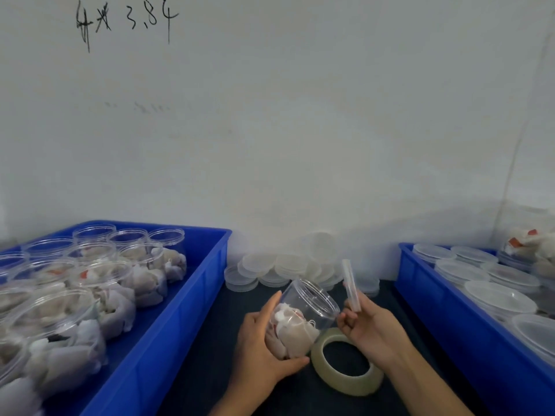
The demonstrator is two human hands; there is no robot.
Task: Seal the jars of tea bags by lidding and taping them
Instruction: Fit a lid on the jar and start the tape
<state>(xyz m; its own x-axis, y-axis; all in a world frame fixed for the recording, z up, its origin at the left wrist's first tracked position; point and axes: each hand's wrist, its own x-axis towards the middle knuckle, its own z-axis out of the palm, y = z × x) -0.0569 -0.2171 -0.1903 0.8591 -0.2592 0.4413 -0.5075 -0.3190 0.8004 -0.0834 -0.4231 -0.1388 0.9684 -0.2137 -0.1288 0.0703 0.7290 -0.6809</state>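
Left hand: I gripped the open tea-bag jar, tilted.
Right hand: I pinched the lid edge-on.
Lidding: better to level it over the mouth first.

The left hand grips an open jar of tea bags, tilted, over the dark bench. The right hand pinches a clear lid edge-on just beside the jar's mouth. A tape roll lies flat beneath, between two blue trays.
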